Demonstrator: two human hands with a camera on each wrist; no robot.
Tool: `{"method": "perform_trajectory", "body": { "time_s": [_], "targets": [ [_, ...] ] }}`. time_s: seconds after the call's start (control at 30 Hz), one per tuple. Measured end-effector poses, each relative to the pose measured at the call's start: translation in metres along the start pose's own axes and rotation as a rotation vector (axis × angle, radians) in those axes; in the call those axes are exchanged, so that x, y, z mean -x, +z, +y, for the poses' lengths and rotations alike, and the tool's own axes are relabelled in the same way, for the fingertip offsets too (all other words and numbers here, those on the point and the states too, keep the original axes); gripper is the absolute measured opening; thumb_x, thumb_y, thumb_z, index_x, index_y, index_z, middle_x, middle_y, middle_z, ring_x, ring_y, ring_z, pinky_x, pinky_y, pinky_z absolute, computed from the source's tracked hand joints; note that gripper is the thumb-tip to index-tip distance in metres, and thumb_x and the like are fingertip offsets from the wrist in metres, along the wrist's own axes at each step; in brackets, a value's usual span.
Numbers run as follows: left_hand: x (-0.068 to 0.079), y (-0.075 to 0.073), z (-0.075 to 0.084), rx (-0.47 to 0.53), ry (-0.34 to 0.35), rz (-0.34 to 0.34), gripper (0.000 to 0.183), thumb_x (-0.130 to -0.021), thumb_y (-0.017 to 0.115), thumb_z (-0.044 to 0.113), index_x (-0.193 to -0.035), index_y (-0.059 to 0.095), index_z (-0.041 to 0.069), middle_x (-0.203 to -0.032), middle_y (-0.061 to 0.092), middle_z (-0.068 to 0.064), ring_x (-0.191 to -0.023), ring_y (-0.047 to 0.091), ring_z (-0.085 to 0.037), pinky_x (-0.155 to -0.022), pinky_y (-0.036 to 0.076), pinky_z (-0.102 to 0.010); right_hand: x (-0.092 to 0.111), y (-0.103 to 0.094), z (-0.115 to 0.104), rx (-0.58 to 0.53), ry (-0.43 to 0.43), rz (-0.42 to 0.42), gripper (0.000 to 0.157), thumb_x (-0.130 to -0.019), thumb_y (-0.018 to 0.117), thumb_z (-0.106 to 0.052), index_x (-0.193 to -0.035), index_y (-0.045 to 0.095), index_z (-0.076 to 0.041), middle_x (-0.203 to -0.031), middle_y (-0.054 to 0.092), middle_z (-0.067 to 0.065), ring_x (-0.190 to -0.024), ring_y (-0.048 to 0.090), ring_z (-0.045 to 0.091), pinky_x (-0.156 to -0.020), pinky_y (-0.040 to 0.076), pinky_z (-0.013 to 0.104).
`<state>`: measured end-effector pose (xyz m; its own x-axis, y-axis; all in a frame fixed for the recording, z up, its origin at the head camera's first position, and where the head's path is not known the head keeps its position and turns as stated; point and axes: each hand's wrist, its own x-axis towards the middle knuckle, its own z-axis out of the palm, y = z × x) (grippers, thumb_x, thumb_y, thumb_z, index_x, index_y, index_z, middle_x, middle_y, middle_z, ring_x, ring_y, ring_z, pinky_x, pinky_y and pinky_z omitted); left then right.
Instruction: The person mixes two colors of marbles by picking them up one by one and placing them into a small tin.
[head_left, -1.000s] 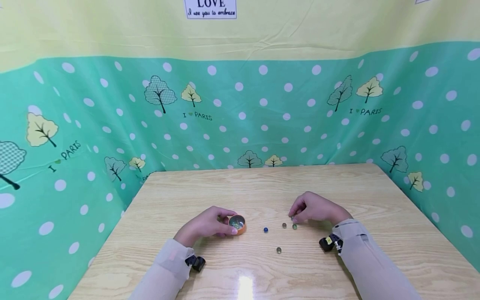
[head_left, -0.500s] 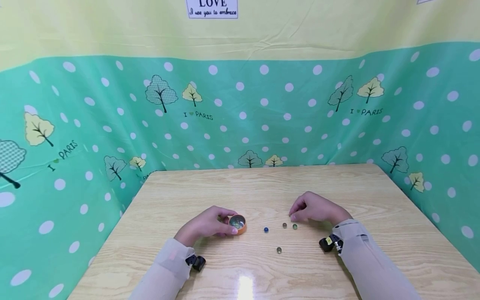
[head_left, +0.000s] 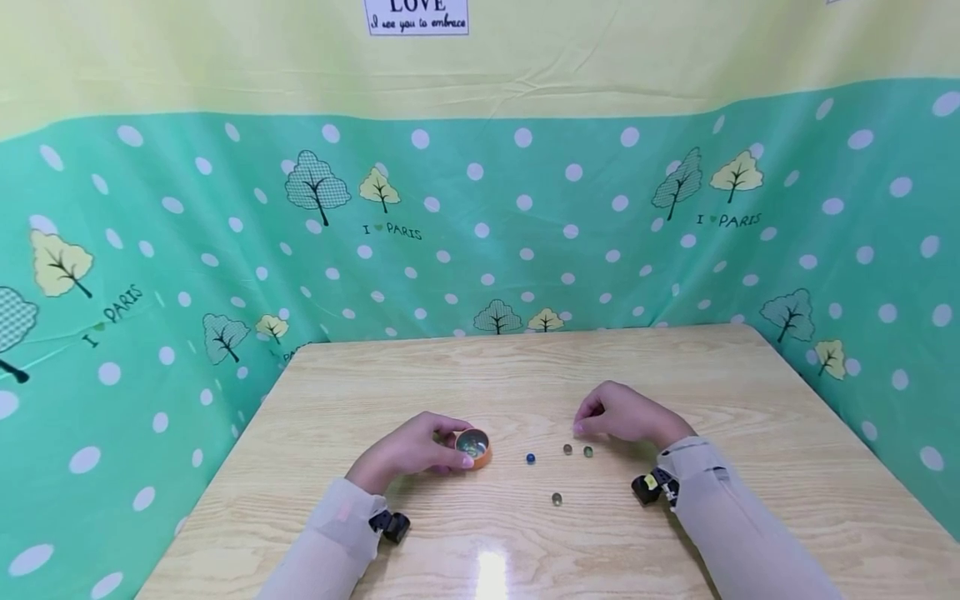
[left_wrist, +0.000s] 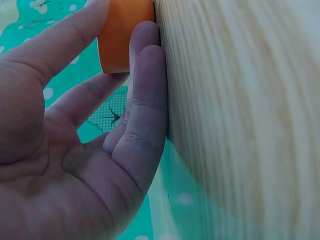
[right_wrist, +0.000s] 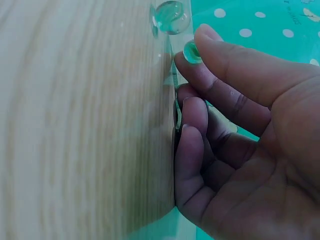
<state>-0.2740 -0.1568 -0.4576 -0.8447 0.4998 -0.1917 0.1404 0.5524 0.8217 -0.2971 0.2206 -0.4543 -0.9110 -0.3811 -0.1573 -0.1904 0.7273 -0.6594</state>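
Note:
My left hand (head_left: 420, 446) grips a small orange cup (head_left: 484, 457) by its side, thumb at the near rim. The cup's dark interior faces up, with glassy marbles inside (head_left: 472, 450). In the left wrist view the cup's orange wall (left_wrist: 120, 37) stands between thumb and fingers. My right hand (head_left: 626, 412) pinches a clear marble with a green swirl (right_wrist: 191, 52) between thumb and index finger, close over the table; the other fingers curl beneath. Just below this hand lie a green marble (head_left: 588, 452) and a brownish marble (head_left: 567, 449).
Between the hands lies a blue marble (head_left: 531, 458), and nearer the front a clear greyish marble (head_left: 557, 499). The wooden table (head_left: 420, 375) is bordered by a green dotted curtain (head_left: 450, 250) at the back and sides.
My right hand has lifted slightly and drawn a little left, its thumb and index finger pinching a marble that showed at the fingertips earlier. The left hand and cup stay in place.

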Motion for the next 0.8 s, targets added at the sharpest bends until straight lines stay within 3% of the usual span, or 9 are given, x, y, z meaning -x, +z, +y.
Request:
{"method": "perform_trajectory", "body": {
  "time_s": [0.2,0.47,0.8],
  "targets": [
    [0.000,0.000,0.001,0.007,-0.009,0.001,0.065,-0.084,0.088,0.029,-0.142,0.064,0.009,-0.094,0.067,-0.007,-0.069,0.066,-0.018,-0.065,0.054,-0.031,-0.001,0.002,-0.004,0.002,0.004,0.015,0.006,-0.091,0.081,-0.025,-0.087,0.079,-0.022,-0.083,0.072,-0.005,-0.070,0.055,0.016,-0.063,0.045,0.032],
    [0.001,0.001,0.002,0.005,-0.018,0.002,0.066,-0.085,0.088,0.029,-0.142,0.063,0.009,-0.095,0.067,-0.007,-0.069,0.066,-0.018,-0.064,0.054,-0.031,-0.003,0.006,-0.012,0.014,0.011,0.079,0.005,-0.093,0.079,-0.025,-0.092,0.078,-0.020,-0.090,0.071,-0.005,-0.084,0.060,0.016,-0.075,0.049,0.033],
    [0.001,0.001,0.003,0.003,-0.016,0.000,0.066,-0.084,0.088,0.029,-0.142,0.063,0.008,-0.095,0.068,-0.006,-0.069,0.066,-0.019,-0.063,0.053,-0.031,-0.005,0.011,-0.021,0.007,0.013,0.151,0.005,-0.096,0.076,-0.022,-0.095,0.078,-0.018,-0.092,0.070,-0.004,-0.082,0.061,0.015,-0.072,0.051,0.033]
  ]
}}
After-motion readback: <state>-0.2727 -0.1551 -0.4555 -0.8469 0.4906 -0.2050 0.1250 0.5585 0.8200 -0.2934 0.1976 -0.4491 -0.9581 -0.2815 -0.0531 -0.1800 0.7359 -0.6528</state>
